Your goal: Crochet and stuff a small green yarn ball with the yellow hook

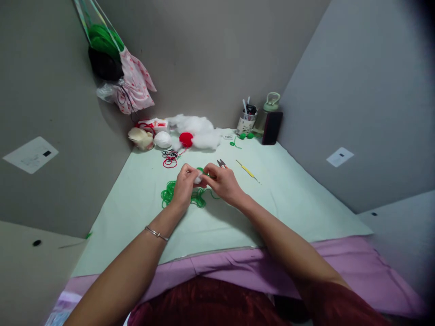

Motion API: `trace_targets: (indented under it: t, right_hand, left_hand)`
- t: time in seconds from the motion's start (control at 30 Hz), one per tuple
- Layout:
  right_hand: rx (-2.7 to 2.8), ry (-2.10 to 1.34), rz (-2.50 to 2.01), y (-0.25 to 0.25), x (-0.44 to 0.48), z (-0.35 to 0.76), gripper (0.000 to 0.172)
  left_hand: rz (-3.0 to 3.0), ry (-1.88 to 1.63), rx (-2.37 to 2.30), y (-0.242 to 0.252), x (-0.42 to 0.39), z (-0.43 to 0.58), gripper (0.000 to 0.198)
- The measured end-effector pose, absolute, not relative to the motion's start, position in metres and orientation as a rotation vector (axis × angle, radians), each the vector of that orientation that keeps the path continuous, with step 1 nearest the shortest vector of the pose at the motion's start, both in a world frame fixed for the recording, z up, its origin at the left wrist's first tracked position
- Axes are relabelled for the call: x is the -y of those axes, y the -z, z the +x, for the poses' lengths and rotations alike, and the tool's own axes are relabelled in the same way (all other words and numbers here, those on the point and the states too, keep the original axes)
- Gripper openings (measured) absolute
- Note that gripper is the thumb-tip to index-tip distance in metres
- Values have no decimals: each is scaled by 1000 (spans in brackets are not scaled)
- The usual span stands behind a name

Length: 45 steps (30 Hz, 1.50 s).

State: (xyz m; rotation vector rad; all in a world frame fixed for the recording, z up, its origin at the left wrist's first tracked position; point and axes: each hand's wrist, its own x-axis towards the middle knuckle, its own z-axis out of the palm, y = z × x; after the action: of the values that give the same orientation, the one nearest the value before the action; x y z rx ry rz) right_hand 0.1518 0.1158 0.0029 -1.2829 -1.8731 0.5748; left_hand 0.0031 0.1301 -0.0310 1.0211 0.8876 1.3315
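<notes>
Over the middle of the table, my left hand (184, 184) and my right hand (222, 182) meet with fingers pinched together. Between the fingertips shows a small tuft of white stuffing (197, 178), and a bit of green crochet work (200, 170) peeks out just behind it. My left fingers close around these pieces, while the right thumb and forefinger pinch at the tuft; the fingers partly hide both. Loose green yarn (167, 194) lies in a tangle under and beside my left hand. Small snips (222, 164) lie just beyond my right hand.
A yellow crochet hook (247, 170) lies to the right. Toward the back are fluffy white stuffing (195, 129), a red yarn ball (186, 139), a white ball (162, 140), tangled yarn (170, 157), small green balls (242, 136), a pen cup (246, 122), a bottle (271, 106) and a phone (272, 128).
</notes>
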Motion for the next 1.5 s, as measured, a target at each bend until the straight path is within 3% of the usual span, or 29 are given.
trace_targets:
  t: [0.27,0.4,0.73,0.97,1.1,1.2,1.27,1.37,1.43,1.5]
  right_hand:
    - [1829,-599,-1277,-5,-117,158,21]
    - [1890,-717,-1195,-13,-113,162,14]
    - [1921,-762,-1171,-3,-106,145,15]
    - [1841,-495,-1145,-8,-119,160,18]
    - [1639,-932,-871,-13,-120,165,36]
    - [1509,-1141,-857,-14,-119,164,25]
    - [1610,-948,-1017,-11,-118,163,14]
    - [1842,-607,-1214,-5,-120,162,14]
    - [1923,-547,-1253,-1,-122,162,5]
    - [1952,-546,-1269,1,-123,161,7]
  left_hand:
    - [1056,-1266,-759,24,-123,4,48]
    - [1073,-1277,-786,26,-128,3,51]
    - [1077,-1446,-1001,30,-136,1,32]
    - [1013,-1349,-1024,31,-135,-1,31]
    - [1002,-1320,-1022,36,-135,1,33]
    - [990,-1321,-1013,37,-135,2,32]
    - [986,-1319,-1004,37,-135,3,29]
    - [981,-1315,-985,36,-136,3,25]
    - [977,-1315,-972,37,-136,4,25]
    - [975,-1312,-964,37,-136,4,26]
